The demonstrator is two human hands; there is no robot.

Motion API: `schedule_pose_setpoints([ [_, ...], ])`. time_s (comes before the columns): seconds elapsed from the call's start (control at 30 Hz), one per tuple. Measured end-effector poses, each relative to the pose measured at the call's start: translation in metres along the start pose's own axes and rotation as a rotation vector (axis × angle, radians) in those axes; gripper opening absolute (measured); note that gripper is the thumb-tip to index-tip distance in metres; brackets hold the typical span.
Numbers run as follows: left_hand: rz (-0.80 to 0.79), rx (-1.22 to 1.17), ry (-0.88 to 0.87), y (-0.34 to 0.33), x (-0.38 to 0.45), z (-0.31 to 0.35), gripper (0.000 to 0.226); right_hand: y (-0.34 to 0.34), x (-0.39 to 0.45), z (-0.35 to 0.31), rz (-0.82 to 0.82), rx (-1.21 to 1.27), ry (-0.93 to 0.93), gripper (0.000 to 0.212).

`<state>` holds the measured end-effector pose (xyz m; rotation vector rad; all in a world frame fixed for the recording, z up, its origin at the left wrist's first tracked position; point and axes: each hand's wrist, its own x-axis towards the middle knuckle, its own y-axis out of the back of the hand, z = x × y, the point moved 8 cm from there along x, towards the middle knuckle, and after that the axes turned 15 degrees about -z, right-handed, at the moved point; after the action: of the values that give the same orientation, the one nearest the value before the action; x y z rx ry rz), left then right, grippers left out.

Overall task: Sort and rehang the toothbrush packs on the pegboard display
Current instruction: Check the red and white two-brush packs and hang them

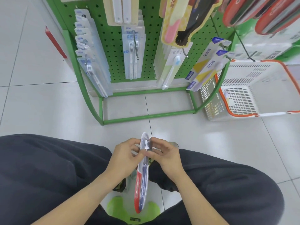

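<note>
Pinching a red-and-blue toothbrush pack point(142, 176) edge-on, left hand point(125, 157) and right hand point(165, 155) both grip it.

Glossy white square-tile floor point(186, 132) with thin grey grout lines, soft overhead light reflecting. Green tubular metal base frame point(146, 118) sits on the floor at 12 o'clock. White slotted plastic basket with orange rim point(253, 88) stands at 2 o'clock, touching the frame. Red-and-white strip point(56, 44) on the floor at 10 o'clock.

Red-and-blue toothbrush pack point(142, 181) held edge-on before the green pegboard point(113, 39).
</note>
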<state>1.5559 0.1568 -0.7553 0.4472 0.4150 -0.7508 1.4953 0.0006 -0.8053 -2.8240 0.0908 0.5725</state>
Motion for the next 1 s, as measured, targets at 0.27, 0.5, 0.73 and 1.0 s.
schedule_pose_setpoints([
  [0.27, -0.026, 0.019, -0.07, -0.002, 0.001, 0.008, 0.029, 0.001, -0.002, 0.015, 0.111, 0.102, -0.026, 0.028],
  [0.5, -0.006, -0.06, -0.032, 0.001, 0.003, -0.004, 0.021, 0.005, -0.005, 0.011, 0.192, -0.208, -0.078, 0.04],
  [0.73, 0.073, -0.29, -0.005, 0.005, 0.009, -0.016, 0.015, -0.005, -0.001, 0.0, 0.096, -0.044, -0.034, 0.037],
  [1.0, -0.048, -0.265, 0.12, -0.009, 0.017, -0.031, 0.031, 0.0, -0.003, 0.001, 0.125, -0.014, -0.01, 0.028],
])
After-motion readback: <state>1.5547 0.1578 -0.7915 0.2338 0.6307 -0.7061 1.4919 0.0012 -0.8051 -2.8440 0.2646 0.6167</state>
